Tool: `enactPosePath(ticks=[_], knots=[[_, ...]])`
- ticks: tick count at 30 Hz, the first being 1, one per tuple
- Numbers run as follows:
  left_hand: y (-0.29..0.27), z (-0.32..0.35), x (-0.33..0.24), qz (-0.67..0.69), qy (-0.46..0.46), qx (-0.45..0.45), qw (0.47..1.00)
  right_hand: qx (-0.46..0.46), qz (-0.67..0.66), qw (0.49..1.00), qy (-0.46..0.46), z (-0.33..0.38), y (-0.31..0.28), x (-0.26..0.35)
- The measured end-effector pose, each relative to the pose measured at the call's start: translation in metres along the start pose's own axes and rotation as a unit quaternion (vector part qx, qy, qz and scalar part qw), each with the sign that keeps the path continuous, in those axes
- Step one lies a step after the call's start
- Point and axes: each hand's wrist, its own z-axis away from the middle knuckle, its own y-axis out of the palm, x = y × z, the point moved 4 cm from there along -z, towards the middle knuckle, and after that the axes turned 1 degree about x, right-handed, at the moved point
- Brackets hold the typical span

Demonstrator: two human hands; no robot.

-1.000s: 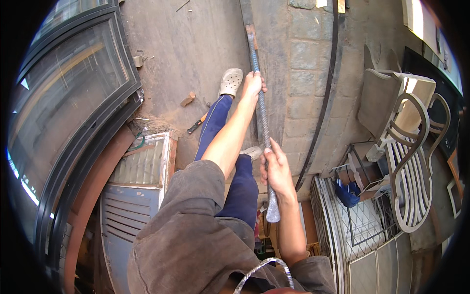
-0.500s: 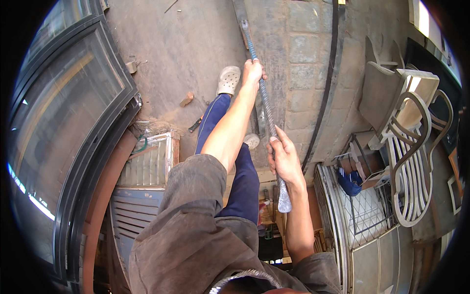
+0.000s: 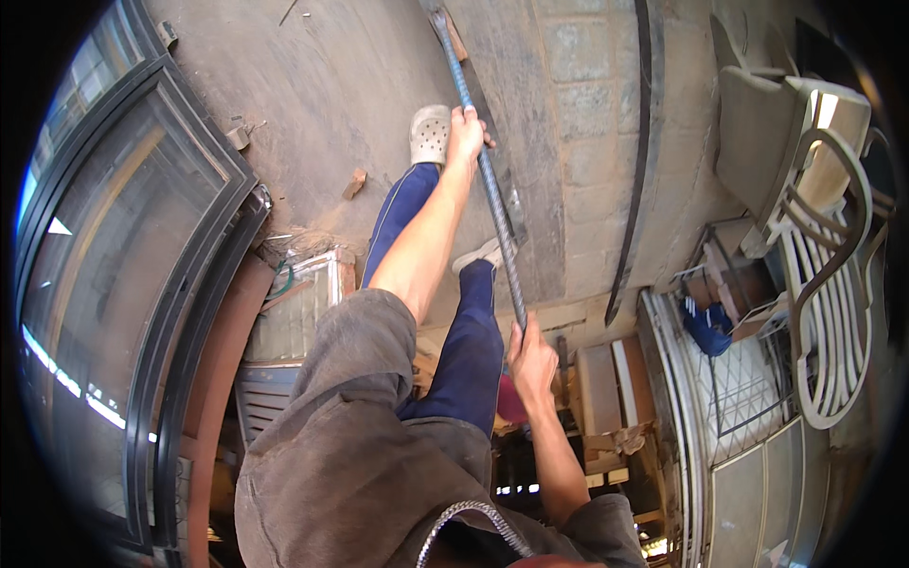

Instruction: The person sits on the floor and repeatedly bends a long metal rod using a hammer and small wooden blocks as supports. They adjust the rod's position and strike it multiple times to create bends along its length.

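A long ribbed steel pry bar (image 3: pixel 499 210) runs slantwise from the upper middle down toward me. My left hand (image 3: pixel 466 134) is closed round its upper part, just below a bluish stretch. My right hand (image 3: pixel 532 360) grips the near end, and the flattened tip there is hidden by the hand. The bar's far end touches or lies beside a dark narrow beam (image 3: pixel 476 78) on the ground; which one, I cannot tell. Below my left hand, a light clog (image 3: pixel 431 134) is on my left foot, and the other clog (image 3: pixel 485 255) shows near the bar.
Dark framed glass panels (image 3: pixel 123 237) lean at the left, with an old white window frame (image 3: pixel 308 303) beside them. A brick piece (image 3: pixel 355 184) lies on the floor. Chairs (image 3: pixel 833 312) and a metal rack (image 3: pixel 734 379) crowd the right. A dark strip (image 3: pixel 640 151) crosses the paving.
The bar and both hands have shifted left in the view. My right hand now covers the near tip, which stuck out past it before. My right foot has come forward.
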Motion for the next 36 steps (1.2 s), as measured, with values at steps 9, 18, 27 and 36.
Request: enactPosePath(ticks=[9, 18, 27, 36], knots=[[-0.008, 0.046, 0.088, -0.24, -0.065, -0.015, 0.969, -0.031, 0.025, 0.999, -0.021, -0.044, 0.078, -0.094], [0.024, 0.125, 0.072, -0.438, 0.302, -0.041, 0.846, -0.051, -0.018, 0.998, -0.044, -0.072, 0.125, -0.13], [0.066, 0.177, 0.142, -0.645, 0.449, 0.346, 0.514, 0.014, -0.09, 0.995, 0.051, -0.095, 0.119, -0.123], [0.061, 0.149, 0.18, -0.706, 0.388, 0.484, 0.341, -0.003, -0.093, 0.992, 0.08, -0.11, 0.17, -0.14]])
